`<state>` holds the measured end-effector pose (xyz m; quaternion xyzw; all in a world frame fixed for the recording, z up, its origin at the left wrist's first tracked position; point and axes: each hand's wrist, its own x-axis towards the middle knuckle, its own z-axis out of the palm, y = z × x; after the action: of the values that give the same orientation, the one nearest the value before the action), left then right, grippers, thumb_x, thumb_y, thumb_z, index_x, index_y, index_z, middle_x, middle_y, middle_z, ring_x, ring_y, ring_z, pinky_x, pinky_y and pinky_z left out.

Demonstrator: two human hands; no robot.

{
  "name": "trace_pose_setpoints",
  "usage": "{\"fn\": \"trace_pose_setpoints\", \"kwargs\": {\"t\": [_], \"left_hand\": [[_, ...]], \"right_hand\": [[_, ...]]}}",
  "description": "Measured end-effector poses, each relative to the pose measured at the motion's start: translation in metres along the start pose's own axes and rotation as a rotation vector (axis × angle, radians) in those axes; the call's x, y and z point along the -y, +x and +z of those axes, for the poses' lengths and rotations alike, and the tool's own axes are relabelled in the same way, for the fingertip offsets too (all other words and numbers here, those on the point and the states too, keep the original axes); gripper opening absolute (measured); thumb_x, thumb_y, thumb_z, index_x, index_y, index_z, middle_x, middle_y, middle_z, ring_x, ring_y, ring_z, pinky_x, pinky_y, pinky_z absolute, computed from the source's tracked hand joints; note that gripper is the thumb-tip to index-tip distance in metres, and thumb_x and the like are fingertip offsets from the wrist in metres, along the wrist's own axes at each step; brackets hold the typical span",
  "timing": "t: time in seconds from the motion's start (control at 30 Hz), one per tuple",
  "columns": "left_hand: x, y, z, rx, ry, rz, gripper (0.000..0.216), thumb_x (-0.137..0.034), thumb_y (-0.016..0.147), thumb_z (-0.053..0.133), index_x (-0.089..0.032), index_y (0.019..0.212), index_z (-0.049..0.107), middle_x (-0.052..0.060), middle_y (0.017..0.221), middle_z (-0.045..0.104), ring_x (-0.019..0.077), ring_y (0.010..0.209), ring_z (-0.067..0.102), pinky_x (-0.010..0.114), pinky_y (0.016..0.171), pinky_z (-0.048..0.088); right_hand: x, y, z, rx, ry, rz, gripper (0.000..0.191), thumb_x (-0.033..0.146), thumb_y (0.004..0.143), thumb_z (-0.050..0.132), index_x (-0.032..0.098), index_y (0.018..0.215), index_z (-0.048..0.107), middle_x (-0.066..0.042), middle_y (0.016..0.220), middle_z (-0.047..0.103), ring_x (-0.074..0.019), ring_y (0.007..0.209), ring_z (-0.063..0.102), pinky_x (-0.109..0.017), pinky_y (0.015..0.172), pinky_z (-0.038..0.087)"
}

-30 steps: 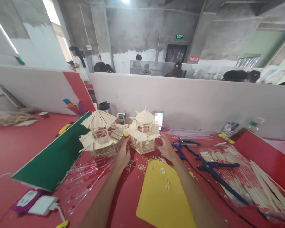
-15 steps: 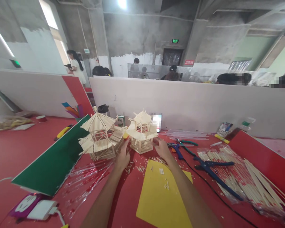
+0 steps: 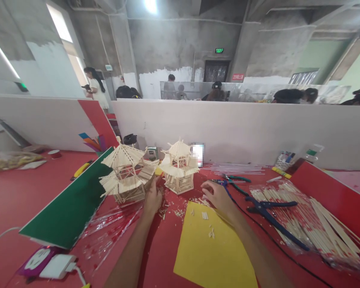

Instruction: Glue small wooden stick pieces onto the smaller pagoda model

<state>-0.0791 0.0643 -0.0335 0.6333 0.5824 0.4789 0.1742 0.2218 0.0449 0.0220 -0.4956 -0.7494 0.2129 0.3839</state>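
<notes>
Two small pavilion models made of pale wooden sticks stand upright on the red table. The larger stick pavilion [image 3: 127,172] is on the left, and the smaller stick pavilion [image 3: 180,166] is in the middle. My left hand [image 3: 153,199] rests at the right side of the larger one, fingers stretched forward and holding nothing that shows; whether it touches the model is unclear. My right hand [image 3: 217,195] hovers to the right of the smaller pavilion, apart from it, with bent, parted fingers and nothing between them. Beneath my right forearm lies a yellow sheet [image 3: 210,252] with short stick pieces on it.
Blue-handled cutters [image 3: 273,218], green-handled pliers [image 3: 237,182] and a blue glue gun [image 3: 225,186] with a cable lie right of my hand. Farther right is a bag of sticks [image 3: 300,212]. A green board [image 3: 69,204] leans at left. Stick scraps litter the middle.
My right hand has drawn back to the right, away from the smaller pavilion. My left hand has shifted slightly left, toward the larger pavilion. Both models stay where they were.
</notes>
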Motion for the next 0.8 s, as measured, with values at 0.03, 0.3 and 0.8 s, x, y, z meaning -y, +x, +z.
{"fn": "trace_pose_setpoints", "kwargs": {"t": [0.03,0.3,0.8], "left_hand": [[0.001,0.001,0.000,-0.011,0.012,0.002,0.064,-0.005,0.078,0.045,-0.024,0.139,0.044,0.009,0.135,0.060,0.0239,0.126,0.056,0.047,0.110,0.041],[-0.016,-0.001,-0.012,-0.084,0.053,0.028,0.049,-0.006,0.077,0.042,-0.020,0.124,0.050,0.010,0.114,0.067,0.0220,0.106,0.065,0.040,0.098,0.049],[-0.072,-0.034,-0.002,0.506,0.258,0.463,0.033,-0.013,0.086,0.039,-0.024,0.104,0.064,0.005,0.095,0.070,0.0193,0.085,0.064,0.030,0.079,0.047]], "right_hand": [[0.001,-0.007,-0.003,0.019,-0.021,0.011,0.016,0.028,0.089,0.052,0.022,0.094,0.066,-0.005,0.094,0.072,-0.0210,0.086,0.066,-0.032,0.080,0.049],[-0.003,-0.043,-0.009,0.141,-0.159,0.021,0.020,0.027,0.093,0.050,0.022,0.100,0.068,-0.008,0.105,0.071,-0.0226,0.099,0.064,-0.033,0.087,0.044],[0.019,-0.058,-0.025,0.406,-0.306,-0.035,0.008,0.028,0.083,0.067,0.021,0.085,0.065,-0.007,0.097,0.070,-0.0245,0.098,0.062,-0.028,0.075,0.036]]}}
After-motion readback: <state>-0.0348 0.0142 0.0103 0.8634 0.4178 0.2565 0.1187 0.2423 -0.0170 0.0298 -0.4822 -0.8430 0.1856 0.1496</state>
